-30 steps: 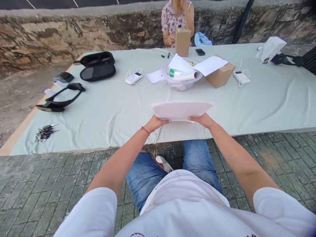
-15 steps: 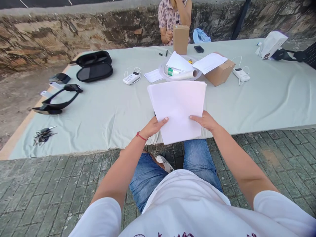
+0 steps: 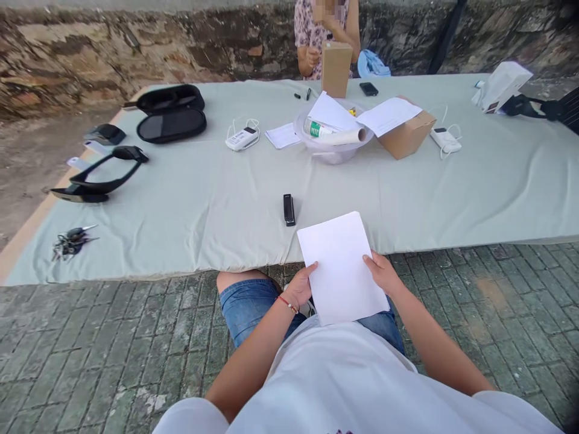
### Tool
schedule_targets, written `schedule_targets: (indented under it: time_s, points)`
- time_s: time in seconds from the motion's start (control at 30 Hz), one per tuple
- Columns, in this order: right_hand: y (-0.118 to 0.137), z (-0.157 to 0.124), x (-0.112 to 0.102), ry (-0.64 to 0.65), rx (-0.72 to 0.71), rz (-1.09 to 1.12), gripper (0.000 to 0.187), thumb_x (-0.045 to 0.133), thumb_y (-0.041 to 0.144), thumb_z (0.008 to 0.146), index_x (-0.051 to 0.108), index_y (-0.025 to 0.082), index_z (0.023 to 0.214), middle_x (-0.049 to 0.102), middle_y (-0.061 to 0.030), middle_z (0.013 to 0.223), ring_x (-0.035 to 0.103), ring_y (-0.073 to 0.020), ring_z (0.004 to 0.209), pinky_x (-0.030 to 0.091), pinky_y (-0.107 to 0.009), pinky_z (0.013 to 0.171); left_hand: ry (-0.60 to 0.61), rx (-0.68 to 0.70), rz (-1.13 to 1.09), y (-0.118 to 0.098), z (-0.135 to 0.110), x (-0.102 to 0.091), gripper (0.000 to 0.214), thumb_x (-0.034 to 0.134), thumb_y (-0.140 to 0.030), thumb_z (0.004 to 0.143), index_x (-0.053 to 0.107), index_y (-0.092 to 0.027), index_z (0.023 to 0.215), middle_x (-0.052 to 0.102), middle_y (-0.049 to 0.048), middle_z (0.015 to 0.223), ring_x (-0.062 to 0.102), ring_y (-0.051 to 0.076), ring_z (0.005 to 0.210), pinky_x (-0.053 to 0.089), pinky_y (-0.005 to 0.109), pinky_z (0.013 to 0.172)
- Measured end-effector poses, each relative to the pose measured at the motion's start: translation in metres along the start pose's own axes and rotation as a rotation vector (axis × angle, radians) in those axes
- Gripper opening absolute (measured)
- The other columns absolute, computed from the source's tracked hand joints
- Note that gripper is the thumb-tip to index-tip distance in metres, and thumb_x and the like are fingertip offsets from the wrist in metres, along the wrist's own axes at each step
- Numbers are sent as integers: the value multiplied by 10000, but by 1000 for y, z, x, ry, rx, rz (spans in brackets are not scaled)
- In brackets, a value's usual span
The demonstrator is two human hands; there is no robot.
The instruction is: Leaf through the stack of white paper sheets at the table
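Note:
A stack of white paper is held over my lap, tilted a little, with its far corner just over the table's front edge. My left hand grips its left side, thumb on top and fingers underneath. On the right side my right hand pinches the sheets the same way. The fingers below the paper are hidden. Just beyond the stack, a black stapler lies on the pale green tablecloth.
A clear plastic bowl holds papers and a roll. Beside it stands a cardboard box. Leftward lie a black headset, an open black case and keys. A person sits across the table.
Both hands have drawn the paper stack down toward my body and turned it slightly. The stapler, almost wholly hidden behind the paper before, now shows.

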State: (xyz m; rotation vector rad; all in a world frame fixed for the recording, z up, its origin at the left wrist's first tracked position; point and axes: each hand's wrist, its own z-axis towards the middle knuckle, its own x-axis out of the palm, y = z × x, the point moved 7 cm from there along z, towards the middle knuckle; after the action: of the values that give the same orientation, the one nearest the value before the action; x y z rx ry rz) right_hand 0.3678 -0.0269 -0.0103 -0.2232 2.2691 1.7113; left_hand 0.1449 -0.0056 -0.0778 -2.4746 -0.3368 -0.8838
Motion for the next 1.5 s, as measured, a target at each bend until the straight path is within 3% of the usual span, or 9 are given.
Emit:
schedule_targets:
  time_s: [0.23, 0.57, 0.67, 0.77, 0.93, 1.0, 1.13, 1.37, 1.5]
  points:
    - [38, 1, -9, 75, -98, -125, 441, 410, 529, 976, 625, 214, 1196, 725, -65, 1085, 663, -273, 1007, 507, -424, 915, 72, 64, 31, -18, -5, 10, 413, 780, -271, 762, 683, -79, 1114, 735, 166, 1115, 695, 282, 1055, 435, 455, 1099]
    - [21, 5, -12, 53, -62, -68, 420, 413, 506, 968, 596, 257, 1252, 699, -61, 1190, 644, -268, 1101, 500, -455, 975, 78, 95, 77, -14, 0, 17, 488, 813, -285, 745, 677, -94, 1172, 701, 182, 1200, 691, 299, 1058, 455, 496, 1072]
    - [26, 20, -40, -173, -22, -272, 404, 446, 466, 941, 586, 206, 1218, 693, -117, 1144, 653, -291, 1046, 513, -493, 931, 75, 94, 151, -14, 5, 22, 523, 826, -301, 732, 673, -85, 1183, 686, 197, 1226, 686, 301, 1068, 461, 488, 1068]
    - [68, 39, -61, -413, -198, -451, 422, 405, 416, 956, 559, 169, 1261, 614, -173, 1258, 601, -298, 1134, 484, -502, 977, 103, 59, 200, -13, 9, 30, 557, 843, -310, 709, 670, -80, 1186, 681, 204, 1231, 688, 299, 1062, 471, 479, 1060]
    - [130, 86, -5, -22, -506, -715, 407, 344, 363, 1003, 554, 204, 1313, 596, -108, 1338, 469, -276, 1290, 405, -460, 1066, 99, 48, 212, -12, 15, 40, 557, 848, -275, 690, 670, -82, 1181, 708, 191, 1179, 710, 284, 997, 501, 462, 1026]
    - [132, 103, 19, 118, -464, -839, 440, 358, 379, 1001, 515, 180, 1361, 556, -132, 1391, 461, -294, 1302, 391, -462, 1056, 107, 42, 214, -11, 16, 43, 558, 848, -265, 687, 668, -85, 1184, 716, 187, 1160, 714, 285, 987, 506, 465, 1019]
    - [117, 117, 49, 421, -307, -1008, 428, 333, 439, 1004, 604, 196, 1229, 676, -136, 1165, 622, -294, 1043, 458, -409, 865, 134, 31, 203, -9, 14, 43, 548, 842, -287, 703, 669, -97, 1187, 704, 187, 1192, 708, 292, 1012, 494, 478, 1032]
    - [108, 123, 53, 488, -229, -1093, 294, 451, 194, 923, 644, 237, 1141, 706, -94, 1018, 647, -247, 820, 433, -334, 683, 135, 48, 215, -1, 22, 31, 574, 857, -321, 689, 672, -109, 1190, 691, 197, 1214, 704, 302, 1026, 470, 508, 1048]
    - [109, 125, 59, 405, -282, -1067, 429, 446, 92, 887, 611, 204, 1267, 672, -130, 1182, 634, -278, 977, 470, -368, 779, 43, 57, 225, 2, 26, 24, 528, 863, -343, 673, 698, -93, 1108, 720, 198, 1141, 719, 299, 966, 506, 497, 1001]
